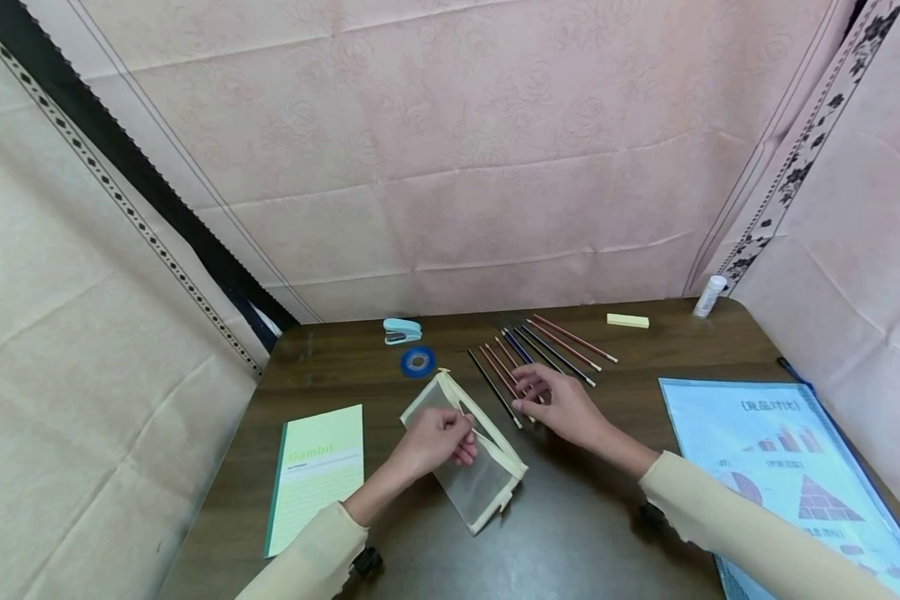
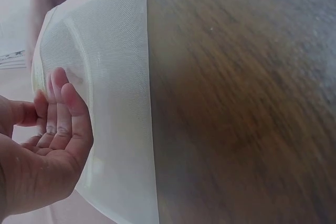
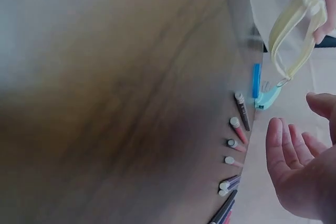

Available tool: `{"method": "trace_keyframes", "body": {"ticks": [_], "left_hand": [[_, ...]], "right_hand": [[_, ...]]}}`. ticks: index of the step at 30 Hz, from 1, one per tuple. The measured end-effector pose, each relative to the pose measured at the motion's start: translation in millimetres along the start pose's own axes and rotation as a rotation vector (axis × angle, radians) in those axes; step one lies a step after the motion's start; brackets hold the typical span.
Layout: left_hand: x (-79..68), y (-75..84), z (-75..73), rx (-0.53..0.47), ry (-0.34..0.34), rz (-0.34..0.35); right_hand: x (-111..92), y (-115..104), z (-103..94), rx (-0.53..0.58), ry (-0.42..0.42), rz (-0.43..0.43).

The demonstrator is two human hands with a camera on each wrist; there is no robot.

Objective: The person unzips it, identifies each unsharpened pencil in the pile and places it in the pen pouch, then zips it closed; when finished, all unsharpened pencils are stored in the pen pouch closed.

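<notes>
A cream-edged mesh zipper pouch (image 1: 468,496) lies slanted on the table, its zip opening gaping. My left hand (image 1: 438,437) pinches the edge of that opening between thumb and finger; in the left wrist view the hand (image 2: 50,156) stands against the pale mesh (image 2: 121,77). Several pencils (image 1: 558,356), dark and reddish, are spread in a loose row to the right of the pouch. Over the near ends of the left ones hovers my right hand (image 1: 562,404). Its fingers are loosely bent with nothing between them, as the right wrist view shows of the hand (image 3: 304,171).
Behind the pouch sit a light blue stapler (image 1: 402,331) and a blue tape roll (image 1: 417,362). A green notebook (image 1: 330,475) lies at left, a blue folder with charts (image 1: 780,433) at right. Toward the back right are a small yellow block (image 1: 627,321) and a white glue stick (image 1: 709,297).
</notes>
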State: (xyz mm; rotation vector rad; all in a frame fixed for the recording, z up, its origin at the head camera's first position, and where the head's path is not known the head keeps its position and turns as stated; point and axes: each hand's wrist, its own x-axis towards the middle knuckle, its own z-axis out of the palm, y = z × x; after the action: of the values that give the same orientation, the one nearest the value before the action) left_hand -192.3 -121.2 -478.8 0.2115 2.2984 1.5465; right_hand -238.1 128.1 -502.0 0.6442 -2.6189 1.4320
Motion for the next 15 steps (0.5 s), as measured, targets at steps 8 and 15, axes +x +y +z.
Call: {"method": "trace_keyframes", "body": {"ticks": [8,15], "left_hand": [[-2.1,8.0,2.5,0.001,-0.011,-0.018],[0.4,9.4,3.6,0.007,-0.009,-0.011]], "right_hand": [[32,13,11.6,-0.024,-0.012,0.001],[52,15,21.6,-0.11,-0.072,0.022]]}}
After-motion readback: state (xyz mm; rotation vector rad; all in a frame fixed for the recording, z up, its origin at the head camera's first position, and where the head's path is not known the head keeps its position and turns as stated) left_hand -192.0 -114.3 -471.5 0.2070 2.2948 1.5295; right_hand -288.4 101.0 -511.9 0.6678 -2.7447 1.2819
